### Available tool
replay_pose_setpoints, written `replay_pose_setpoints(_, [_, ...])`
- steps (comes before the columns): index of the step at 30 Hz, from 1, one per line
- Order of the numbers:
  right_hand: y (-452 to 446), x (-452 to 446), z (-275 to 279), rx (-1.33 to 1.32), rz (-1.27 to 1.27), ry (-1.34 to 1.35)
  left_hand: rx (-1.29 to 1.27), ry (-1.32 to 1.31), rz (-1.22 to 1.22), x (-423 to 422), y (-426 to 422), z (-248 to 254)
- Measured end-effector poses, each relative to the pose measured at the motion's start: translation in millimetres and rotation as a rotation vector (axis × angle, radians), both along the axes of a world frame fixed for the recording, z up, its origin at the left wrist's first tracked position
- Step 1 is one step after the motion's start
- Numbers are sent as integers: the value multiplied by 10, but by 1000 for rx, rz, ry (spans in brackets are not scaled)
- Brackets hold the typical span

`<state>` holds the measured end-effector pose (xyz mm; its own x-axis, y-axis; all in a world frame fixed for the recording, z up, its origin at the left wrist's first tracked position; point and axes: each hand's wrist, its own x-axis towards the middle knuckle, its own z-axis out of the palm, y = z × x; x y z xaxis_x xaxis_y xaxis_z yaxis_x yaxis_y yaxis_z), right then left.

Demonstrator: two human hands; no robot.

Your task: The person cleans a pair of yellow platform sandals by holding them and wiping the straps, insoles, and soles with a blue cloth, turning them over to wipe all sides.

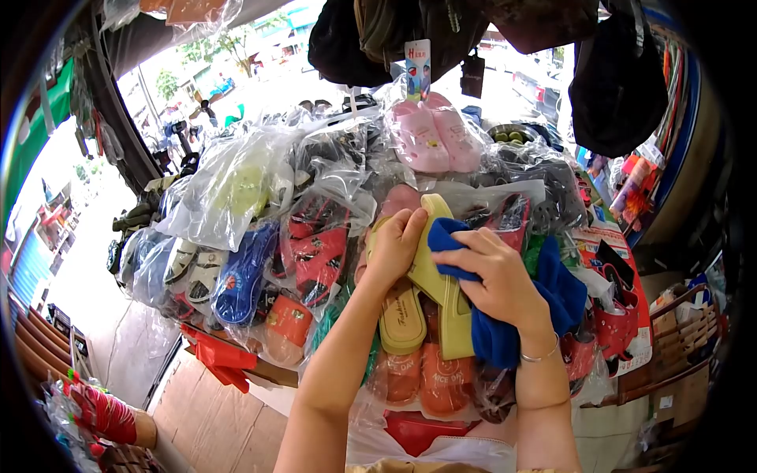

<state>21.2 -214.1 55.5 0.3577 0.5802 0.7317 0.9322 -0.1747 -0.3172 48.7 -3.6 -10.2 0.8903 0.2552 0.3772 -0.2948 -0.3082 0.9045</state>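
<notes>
A yellow-green sandal [449,303] is tilted up in front of me over the heap of footwear. My left hand [397,244] grips it near its upper end, the thumb pressed along its edge. In my right hand [497,272] is a bunched blue cloth [560,292], pressed against the sandal's side and trailing to the right below my wrist. The matching yellow-green sandal [403,319] lies just under the held one, its printed insole facing up. Orange slippers [447,378] in clear plastic lie nearest my body.
Bagged footwear covers the stall: pink clogs [434,135] at the back, a blue slipper [246,274] and red sandals [315,244] on the left. Dark caps [619,94] hang overhead. A wooden chair [670,347] stands at right, a red string roll [106,414] at lower left.
</notes>
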Motion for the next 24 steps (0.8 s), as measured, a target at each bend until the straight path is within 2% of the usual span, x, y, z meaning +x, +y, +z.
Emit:
replay_pose_setpoints(4, [-45,-17,-12,-200,52,61,112,-13,37,-39,-42,31])
replay_pose_setpoints(6, [-50,-60,14,-249,259,147,170,-34,64,-107,-123,132])
replay_pose_setpoints(7, [-9,-61,7,-143,173,68,169,-32,63,-121,-132,137])
replay_pose_setpoints(8, [2,-47,4,-145,174,70,121,-39,50,-135,-140,140])
replay_pose_setpoints(10, [26,-13,5,-34,-75,-15,26,-60,24,-150,-142,148])
replay_pose_setpoints(12, [-6,16,-24,-117,-60,-9,69,-33,2,-152,-101,132])
replay_pose_setpoints(15, [-59,-21,-7,-212,105,38,58,12,-33,-195,-140,151])
replay_pose_setpoints(16, [-38,-20,1,-212,105,38,58,13,-33,-167,-129,107])
replay_pose_setpoints(18, [29,-28,16,-21,-81,-89,-61,-132,-101,-113,-113,5])
replay_pose_setpoints(19, [47,-23,10,-26,-151,-71,-61,-131,-100,-120,-109,-5])
replay_pose_setpoints(22, [27,48,-87,-140,-152,-55,-51,-101,-104,-144,-103,-8])
replay_pose_setpoints(23, [-15,30,-65,-191,-48,-13,-31,-61,-107,-158,-107,1])
replay_pose_setpoints(24, [-20,14,-43,-191,-46,-15,-11,-21,-109,-169,-111,16])
